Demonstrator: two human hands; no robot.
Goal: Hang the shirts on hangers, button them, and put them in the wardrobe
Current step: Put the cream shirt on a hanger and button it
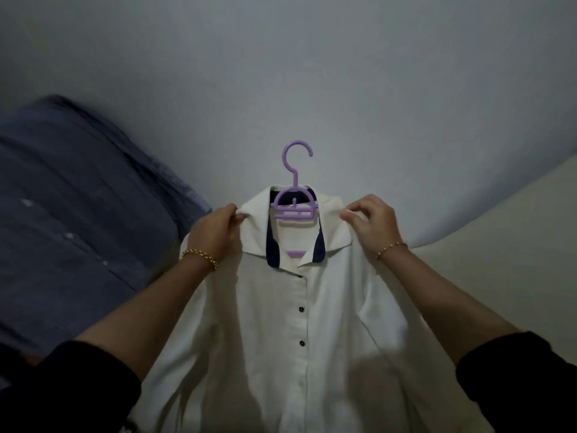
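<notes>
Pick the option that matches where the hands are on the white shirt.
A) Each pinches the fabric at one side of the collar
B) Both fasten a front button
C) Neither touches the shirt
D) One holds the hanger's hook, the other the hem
A: the left hand and the right hand each pinch the white shirt at the collar edge, on either side of the purple hanger.

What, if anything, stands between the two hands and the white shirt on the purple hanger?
Nothing visible does. The left hand and the right hand each pinch the white shirt at the collar's outer edges, with the purple hanger inside it. No wardrobe is in view, so the way there cannot be judged.
</notes>
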